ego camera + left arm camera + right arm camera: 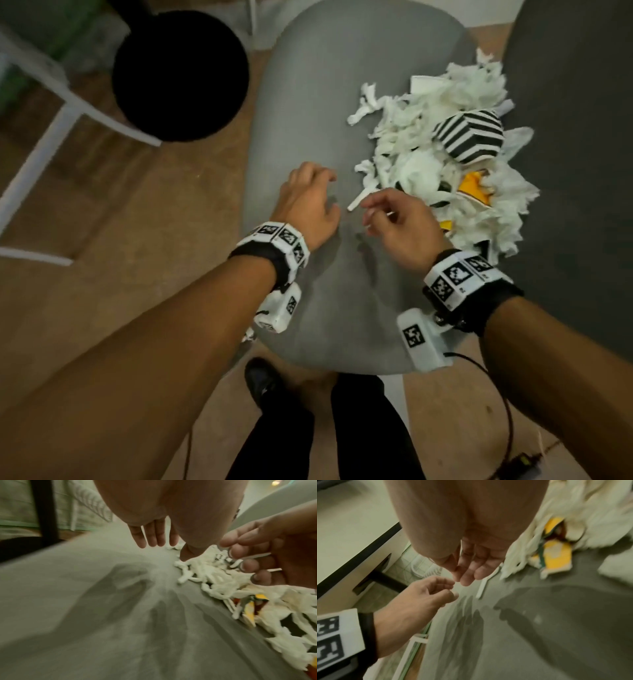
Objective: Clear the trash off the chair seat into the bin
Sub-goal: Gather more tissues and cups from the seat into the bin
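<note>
Trash is heaped on the right half of the grey chair seat [325, 85]: shredded white tissue [455, 89], a black-and-white striped box [469, 135] and a yellow wrapper [474, 186]. A loose white strip [358, 202] lies at the heap's near edge. The round black bin [180, 73] stands on the floor to the seat's left. My left hand [325, 193] hovers over bare seat, fingers relaxed and holding nothing. My right hand [373, 212] hangs just right of it beside the strip, loosely curled, nothing in it. From the wrist views, the left hand [168, 546] and the right hand [467, 574] both point down at the seat.
The dark chair back [575, 137] rises right of the heap. A white furniture frame [61, 120] stands on the wooden floor at far left, beside the bin. My legs and a black shoe [263, 380] are at the seat's near edge, and a cable [507, 411] trails at lower right.
</note>
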The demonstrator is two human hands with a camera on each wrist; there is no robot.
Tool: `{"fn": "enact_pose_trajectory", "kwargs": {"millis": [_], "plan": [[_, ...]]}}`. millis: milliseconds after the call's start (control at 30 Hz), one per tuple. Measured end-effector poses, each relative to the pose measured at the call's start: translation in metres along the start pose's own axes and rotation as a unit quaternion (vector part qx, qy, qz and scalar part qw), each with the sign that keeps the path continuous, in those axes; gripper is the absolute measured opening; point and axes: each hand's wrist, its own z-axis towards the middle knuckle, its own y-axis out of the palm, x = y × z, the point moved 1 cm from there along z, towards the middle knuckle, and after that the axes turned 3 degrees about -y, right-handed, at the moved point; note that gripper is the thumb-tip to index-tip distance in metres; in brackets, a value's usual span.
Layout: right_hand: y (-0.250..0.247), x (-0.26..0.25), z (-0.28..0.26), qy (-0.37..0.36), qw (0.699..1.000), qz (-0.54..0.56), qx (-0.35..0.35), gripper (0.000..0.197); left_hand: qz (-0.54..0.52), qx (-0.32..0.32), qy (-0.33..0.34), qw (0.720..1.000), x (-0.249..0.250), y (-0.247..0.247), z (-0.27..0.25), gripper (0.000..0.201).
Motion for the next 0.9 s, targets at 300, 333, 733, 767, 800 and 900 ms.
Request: {"fn": "enact_pose_trajectory", "kwargs": {"millis": [300, 333, 733, 767, 800, 900], "plan": [[-0.077, 0.033, 0.022, 0.022, 0.994, -0.072, 0.073, 0.020, 0.102, -0.085, 0.037, 0.990, 0.071, 0.064, 0.049, 0.068], [-0.079, 0.034, 0.025, 0.014, 0.992, -0.102, 0.076, 0.021, 0.084, -0.083, 0.031, 0.992, 0.070, 0.064, 0.049, 0.062], [-0.054, 0.022, 0.065, 0.047, 0.918, -0.394, -0.025, 0.081, 0.009, -0.029, -0.076, 0.997, 0.015, 0.018, -0.006, 0.031], [-0.052, 0.021, 0.067, 0.047, 0.908, -0.415, -0.032, 0.083, 0.034, -0.040, -0.074, 0.996, 0.014, 0.015, -0.011, 0.042], [-0.051, 0.019, 0.067, 0.048, 0.894, -0.443, -0.045, 0.083, 0.059, -0.058, -0.073, 0.994, 0.013, 0.013, -0.014, 0.057], [-0.043, 0.016, 0.067, 0.011, 0.861, -0.503, -0.069, 0.066, 0.096, -0.130, -0.096, 0.982, 0.010, 0.011, -0.017, 0.094]]}}
